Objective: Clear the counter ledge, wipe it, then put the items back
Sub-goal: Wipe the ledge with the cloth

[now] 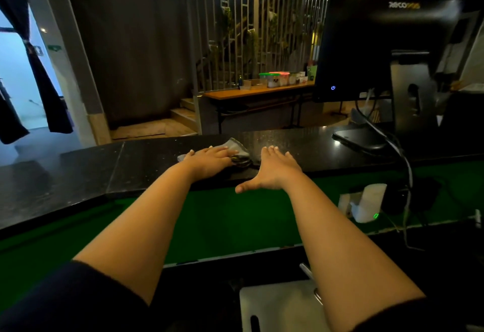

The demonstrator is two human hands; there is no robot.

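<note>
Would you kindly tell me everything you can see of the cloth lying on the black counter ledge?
The cloth is a grey, soft-looking rag, crumpled rather than spread flat, with a darker patterned part near its front edge. It lies on the dark, glossy, speckled counter ledge, near the ledge's front edge. The left hand rests flat on it with straight fingers, covering its left part. The right hand lies just to its right; whether it touches the cloth cannot be told.

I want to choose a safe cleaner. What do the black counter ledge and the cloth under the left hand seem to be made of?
The counter ledge looks like polished black stone, perhaps granite: glossy, with fine pale specks and a seam between slabs. The cloth looks like soft grey woven fabric, matte and crumpled; its exact fibre cannot be told. The left hand presses flat on it.
</note>
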